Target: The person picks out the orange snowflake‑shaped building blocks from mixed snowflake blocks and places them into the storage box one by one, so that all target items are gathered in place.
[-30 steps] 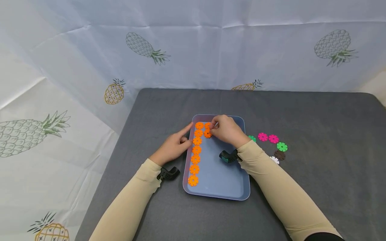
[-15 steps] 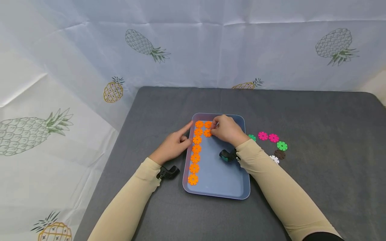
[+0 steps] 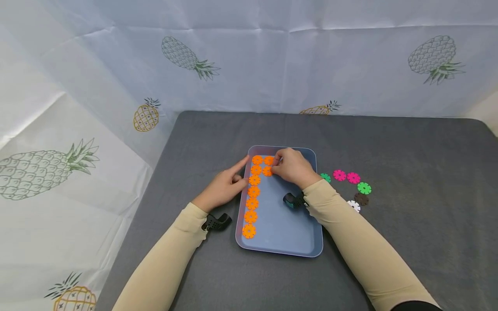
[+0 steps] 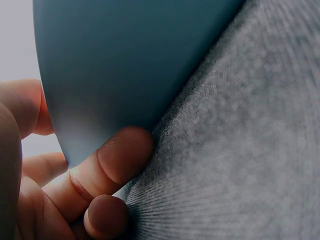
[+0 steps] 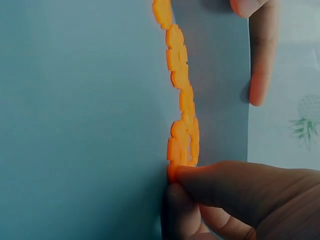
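A light blue tray (image 3: 289, 233) holds a left-hand column of orange notched plastic discs (image 3: 252, 203), with the start of a second column at its far end. My right hand (image 3: 293, 167) reaches over the tray and pinches the edge of an orange disc (image 5: 179, 145) between thumb and finger. That disc is the nearer of two in the second column. My left hand (image 3: 221, 188) holds the tray's left side, index finger pointing along the rim. In the left wrist view, fingertips (image 4: 127, 155) rest against the tray's outer wall.
Right of the tray on the grey cloth lie loose discs: pink (image 3: 339, 175), green (image 3: 364, 188), brown (image 3: 361, 198) and white (image 3: 354, 206). Another green disc (image 3: 326, 177) is partly hidden by the right arm. A pineapple-print curtain (image 3: 249, 65) hangs behind the table.
The upper disc of the second column shows slightly more beside the right fingers, and the pinched disc has shifted very slightly. Both hands stay nearly in place.
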The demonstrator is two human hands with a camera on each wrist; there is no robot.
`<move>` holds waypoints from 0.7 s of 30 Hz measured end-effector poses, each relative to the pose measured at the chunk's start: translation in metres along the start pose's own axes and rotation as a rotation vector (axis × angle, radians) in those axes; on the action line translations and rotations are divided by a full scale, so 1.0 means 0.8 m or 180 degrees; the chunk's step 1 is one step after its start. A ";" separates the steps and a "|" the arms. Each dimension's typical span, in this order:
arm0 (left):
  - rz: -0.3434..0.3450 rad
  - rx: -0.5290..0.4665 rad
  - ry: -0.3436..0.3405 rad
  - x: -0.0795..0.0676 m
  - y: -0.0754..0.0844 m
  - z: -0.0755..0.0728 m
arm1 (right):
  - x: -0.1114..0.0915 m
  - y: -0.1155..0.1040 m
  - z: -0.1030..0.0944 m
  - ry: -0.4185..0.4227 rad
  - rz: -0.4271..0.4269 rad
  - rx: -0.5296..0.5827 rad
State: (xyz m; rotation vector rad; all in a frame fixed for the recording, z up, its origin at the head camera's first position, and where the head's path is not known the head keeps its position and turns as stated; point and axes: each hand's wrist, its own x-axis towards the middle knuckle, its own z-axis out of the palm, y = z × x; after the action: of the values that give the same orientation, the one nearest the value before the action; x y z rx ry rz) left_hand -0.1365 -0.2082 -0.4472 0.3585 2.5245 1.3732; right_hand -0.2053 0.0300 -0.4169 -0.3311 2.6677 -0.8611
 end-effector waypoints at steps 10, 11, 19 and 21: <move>-0.0031 -0.0008 -0.0003 -0.002 0.005 0.000 | -0.001 0.001 -0.002 0.0035 0.0001 0.0034; -0.0031 -0.0010 -0.0002 -0.002 0.005 0.000 | -0.001 0.001 -0.002 0.0038 0.0000 0.0040; -0.0013 -0.0008 0.0011 0.000 0.004 0.000 | 0.000 0.002 -0.002 0.0036 0.0020 0.0069; -0.0014 0.0003 0.0014 0.000 0.004 0.000 | 0.000 0.002 -0.001 0.0026 0.0030 0.0081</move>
State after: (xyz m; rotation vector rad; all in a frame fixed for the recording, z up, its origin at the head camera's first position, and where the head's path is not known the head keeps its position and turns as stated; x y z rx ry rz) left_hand -0.1359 -0.2067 -0.4449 0.3502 2.5280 1.3729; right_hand -0.2061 0.0316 -0.4171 -0.3094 2.6613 -0.8947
